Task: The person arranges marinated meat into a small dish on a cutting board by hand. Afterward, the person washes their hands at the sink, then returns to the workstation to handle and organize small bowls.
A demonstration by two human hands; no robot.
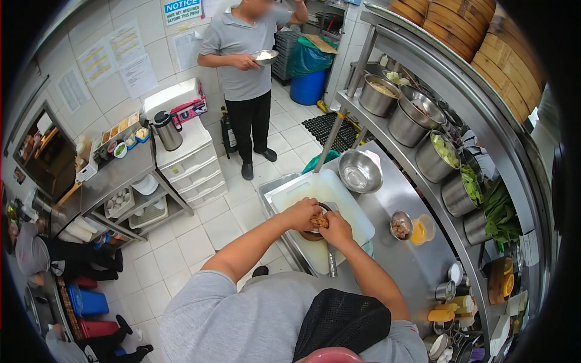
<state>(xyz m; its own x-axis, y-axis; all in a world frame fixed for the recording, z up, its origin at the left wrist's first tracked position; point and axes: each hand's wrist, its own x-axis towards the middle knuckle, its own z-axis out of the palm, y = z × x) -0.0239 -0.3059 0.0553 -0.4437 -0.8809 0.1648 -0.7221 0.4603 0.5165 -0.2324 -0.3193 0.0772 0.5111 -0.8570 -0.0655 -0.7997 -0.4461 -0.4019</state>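
Note:
Both of my hands meet over a round dark-rimmed bowl on a pale cutting board (354, 209). Brown food pieces (319, 220) show between the fingers. My left hand (302, 214) is at the bowl's left side with its fingers curled on the food. From the right, my right hand (336, 227) closes its fingers on the same food. Just below the hands a cleaver (332, 264) lies on the board, its handle toward me. Most of the bowl is hidden by my hands.
An empty steel bowl (360, 171) stands behind the board. To the right are a small bowl of meat (400, 225) and yellow containers (422, 230). A steel shelf (402, 140) with pots runs along the right. A person (245, 66) holding a bowl stands ahead.

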